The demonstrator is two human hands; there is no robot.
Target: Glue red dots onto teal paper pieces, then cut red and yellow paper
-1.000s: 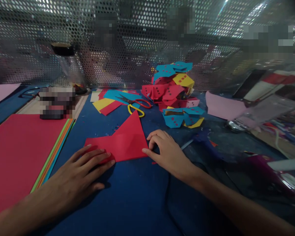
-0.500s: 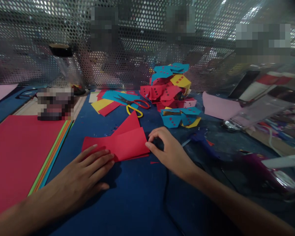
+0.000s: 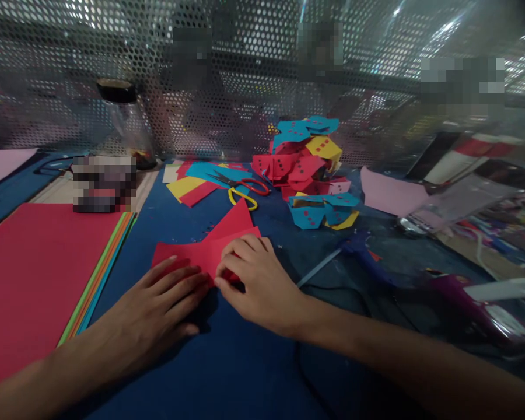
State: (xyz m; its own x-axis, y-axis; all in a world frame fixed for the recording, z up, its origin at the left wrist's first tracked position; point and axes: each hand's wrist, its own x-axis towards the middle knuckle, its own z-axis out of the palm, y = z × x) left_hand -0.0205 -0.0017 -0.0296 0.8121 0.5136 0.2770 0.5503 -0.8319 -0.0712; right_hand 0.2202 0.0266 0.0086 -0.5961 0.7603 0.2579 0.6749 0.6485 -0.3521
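A folded red paper [image 3: 210, 242] lies on the blue table top [image 3: 227, 361] in front of me. My left hand [image 3: 157, 309] rests flat on its left part, fingers stretched out and together. My right hand [image 3: 254, 280] lies over the paper's right part, fingers curled, with the fingertips pressing the paper's near edge close to my left fingertips. Much of the paper is hidden under both hands.
A stack of coloured sheets [image 3: 39, 274], red on top, lies at the left. Scissors [image 3: 240, 189] with red and yellow handles rest on paper scraps behind. A pile of folded dotted paper pieces [image 3: 308, 163] stands at the back. A glue gun [image 3: 363, 245] and its cable lie right. A perforated metal screen [image 3: 245, 76] closes the back.
My right hand has moved left from the paper's right corner onto the paper, folding its right part over toward my left hand. The left hand has stayed put.
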